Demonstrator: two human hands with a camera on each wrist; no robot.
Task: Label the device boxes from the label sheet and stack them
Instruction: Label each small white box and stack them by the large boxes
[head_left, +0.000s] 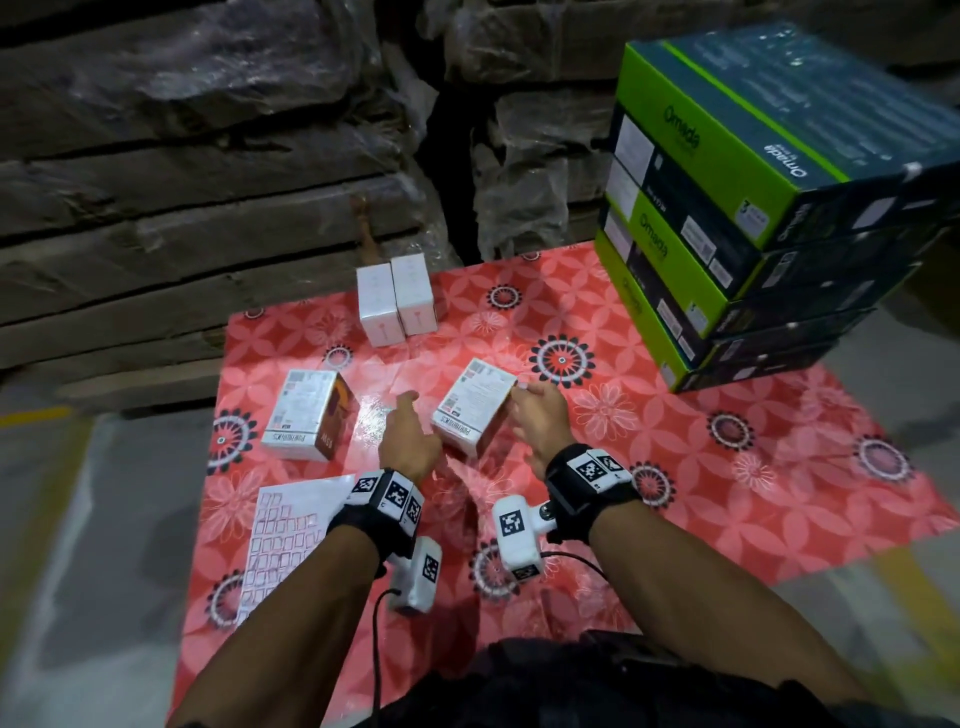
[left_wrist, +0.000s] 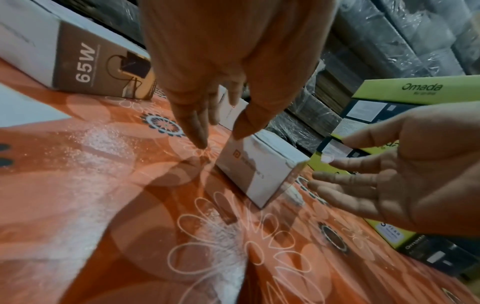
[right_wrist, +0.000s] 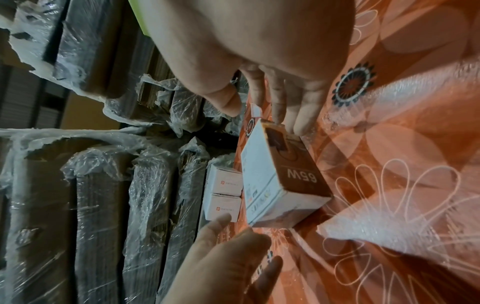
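Hands (head_left: 410, 434) (head_left: 537, 415) spread, fingers straight, flanking 65W box (head_left: 475, 408) edges on mat (head_left: 675, 467).

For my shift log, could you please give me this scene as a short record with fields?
Surface: red floral mat
Near box: 65W box lying between the hands
Left hand: open, beside the box's left side
Right hand: open, fingers at the box's right edge
Second 65W box: to the left, untouched
White boxes: pair side by side at the far edge
Label sheet: near left
Green boxes: stack far right
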